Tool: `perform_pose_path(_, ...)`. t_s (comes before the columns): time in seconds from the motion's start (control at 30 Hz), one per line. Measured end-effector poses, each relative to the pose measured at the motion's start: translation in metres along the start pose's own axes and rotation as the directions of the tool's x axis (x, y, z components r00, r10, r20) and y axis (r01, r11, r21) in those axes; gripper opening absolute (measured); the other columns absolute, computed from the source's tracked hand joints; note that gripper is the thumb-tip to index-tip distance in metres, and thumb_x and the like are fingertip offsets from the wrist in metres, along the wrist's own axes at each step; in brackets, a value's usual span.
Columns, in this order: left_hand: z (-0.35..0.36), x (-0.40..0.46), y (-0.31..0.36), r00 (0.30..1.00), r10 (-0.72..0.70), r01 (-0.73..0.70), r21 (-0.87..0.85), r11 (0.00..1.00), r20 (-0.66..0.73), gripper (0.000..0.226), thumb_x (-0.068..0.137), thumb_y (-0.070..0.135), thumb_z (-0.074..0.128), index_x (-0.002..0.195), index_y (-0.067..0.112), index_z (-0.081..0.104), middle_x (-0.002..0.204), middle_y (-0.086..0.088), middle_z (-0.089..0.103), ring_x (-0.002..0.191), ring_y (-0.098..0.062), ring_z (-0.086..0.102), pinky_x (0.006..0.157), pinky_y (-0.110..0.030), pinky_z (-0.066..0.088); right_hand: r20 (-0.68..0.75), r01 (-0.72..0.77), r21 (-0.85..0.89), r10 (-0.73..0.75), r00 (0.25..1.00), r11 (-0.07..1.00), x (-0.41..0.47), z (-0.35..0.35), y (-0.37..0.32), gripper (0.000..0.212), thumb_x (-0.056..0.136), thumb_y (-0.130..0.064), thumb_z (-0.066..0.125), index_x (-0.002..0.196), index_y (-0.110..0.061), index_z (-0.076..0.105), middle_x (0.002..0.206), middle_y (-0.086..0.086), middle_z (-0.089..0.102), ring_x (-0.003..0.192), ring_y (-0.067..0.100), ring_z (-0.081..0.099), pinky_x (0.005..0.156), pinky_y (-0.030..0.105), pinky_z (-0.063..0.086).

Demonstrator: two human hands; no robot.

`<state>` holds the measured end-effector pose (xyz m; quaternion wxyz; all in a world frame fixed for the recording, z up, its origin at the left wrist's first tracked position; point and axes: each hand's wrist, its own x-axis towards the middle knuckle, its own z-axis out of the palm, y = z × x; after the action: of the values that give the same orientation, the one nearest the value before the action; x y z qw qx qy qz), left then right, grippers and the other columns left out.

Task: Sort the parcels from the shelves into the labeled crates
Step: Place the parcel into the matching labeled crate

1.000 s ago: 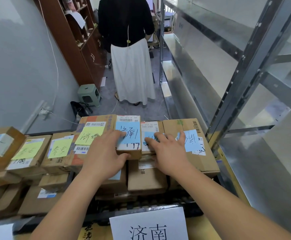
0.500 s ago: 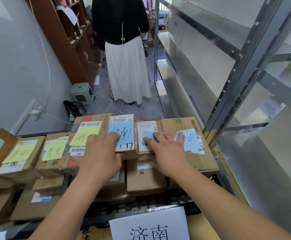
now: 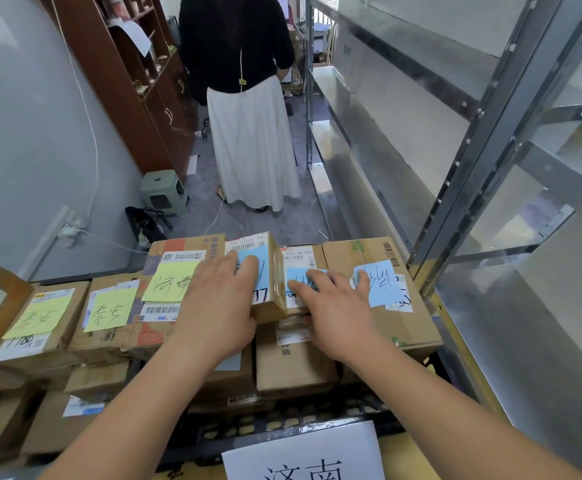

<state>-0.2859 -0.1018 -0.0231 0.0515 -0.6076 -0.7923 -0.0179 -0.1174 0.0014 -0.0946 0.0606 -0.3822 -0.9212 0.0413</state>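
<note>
Cardboard parcels fill a black crate [image 3: 282, 422] that carries a white paper label [image 3: 303, 452]. My left hand [image 3: 218, 306] grips a small parcel with a blue note [image 3: 271, 282], fingers over its top, and that parcel sits tilted above its neighbours. My right hand [image 3: 334, 306] lies flat with spread fingers on a narrow parcel with a blue note [image 3: 300, 259] and touches the large box with a blue note [image 3: 379, 285] to the right. More boxes [image 3: 293, 365] lie underneath.
Parcels with yellow notes [image 3: 109, 308] are stacked to the left. A person in a white skirt [image 3: 251, 140] stands in the aisle ahead. Metal shelving [image 3: 483, 174] runs along the right; a brown cabinet [image 3: 133, 84] and a green stool [image 3: 163, 192] stand at the left.
The small blue-noted parcel under my left hand has risen and tilted, showing its right side. My right hand stays spread on the neighbouring parcels.
</note>
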Motion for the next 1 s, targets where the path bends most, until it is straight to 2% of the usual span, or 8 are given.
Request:
perform_pose_path(0.1,0.006,-0.004,0.003,1.0,0.02,-0.02,0.02,1.0,0.006,0.096,0.071,0.042,0.081,0.146,0.047,0.021,0.15,-0.021,0.038,0.135,-0.041,0.037,0.115,-0.049,0.032,0.008,-0.003,-0.004,0.004,1.0,1.0,0.0,-0.001,-0.001,0.07,0.094,-0.03,0.06,0.153,-0.046,0.027,0.158,-0.004,0.033,0.146,0.029,0.029,0.114,0.072,0.001)
perform_pose_path(0.17,0.011,-0.003,0.007,1.0,0.02,-0.02,0.051,0.999,0.008,0.103,0.074,0.048,0.082,0.149,0.057,0.011,0.154,-0.024,0.032,0.139,-0.045,0.031,0.117,-0.052,0.029,0.012,-0.006,-0.012,0.006,1.0,1.0,0.0,-0.001,-0.001,0.07,0.094,-0.029,0.059,0.153,-0.046,0.026,0.158,-0.004,0.033,0.146,0.029,0.029,0.114,0.072,0.002)
perform_pose_path(0.2,0.013,-0.002,0.008,1.0,0.024,-0.025,0.059,0.998,0.014,0.098,0.077,0.046,0.08,0.148,0.058,0.013,0.155,-0.024,0.028,0.14,-0.046,0.027,0.116,-0.053,0.028,0.015,-0.007,-0.015,0.007,1.0,1.0,0.0,-0.002,-0.001,0.071,0.094,-0.028,0.059,0.153,-0.046,0.026,0.159,-0.004,0.032,0.146,0.03,0.029,0.114,0.072,0.002)
perform_pose_path(0.3,0.015,-0.002,0.01,1.0,0.027,-0.027,0.023,0.999,0.011,0.069,0.084,0.024,0.07,0.136,0.05,0.034,0.16,-0.021,0.016,0.141,-0.047,0.019,0.111,-0.056,0.033,0.024,-0.01,-0.021,0.011,1.0,1.0,0.0,-0.002,-0.002,0.072,0.094,-0.029,0.059,0.154,-0.046,0.025,0.16,-0.004,0.03,0.147,0.03,0.027,0.115,0.072,0.002)
perform_pose_path(0.43,0.016,-0.003,0.013,1.0,0.021,-0.022,0.03,0.999,0.015,0.065,0.082,0.008,0.059,0.135,0.04,0.039,0.169,-0.009,0.008,0.143,-0.046,0.015,0.111,-0.057,0.031,0.028,-0.016,-0.02,0.017,0.999,1.0,0.0,-0.003,-0.003,0.074,0.092,-0.029,0.062,0.153,-0.047,0.025,0.16,-0.004,0.031,0.146,0.031,0.028,0.114,0.072,0.003)
perform_pose_path(0.67,0.02,-0.003,0.016,0.999,-0.034,0.035,0.058,0.998,-0.005,0.067,0.086,0.014,0.054,0.141,0.044,0.031,0.169,-0.006,0.007,0.148,-0.039,0.012,0.114,-0.055,0.02,0.029,-0.023,-0.008,0.023,0.999,1.0,0.0,-0.003,-0.002,0.074,0.09,-0.026,0.062,0.152,-0.048,0.027,0.161,-0.005,0.03,0.147,0.03,0.027,0.115,0.072,0.005)
perform_pose_path(1.0,0.018,-0.003,0.024,0.997,-0.082,0.079,0.154,0.985,0.011,0.049,0.094,0.021,0.04,0.139,0.038,0.034,0.169,-0.01,0.007,0.146,-0.038,0.018,0.115,-0.057,0.022,0.017,-0.03,-0.002,0.03,0.999,1.0,-0.002,-0.003,-0.003,0.072,0.092,-0.027,0.06,0.153,-0.047,0.028,0.16,-0.004,0.031,0.145,0.029,0.029,0.114,0.07,0.002)
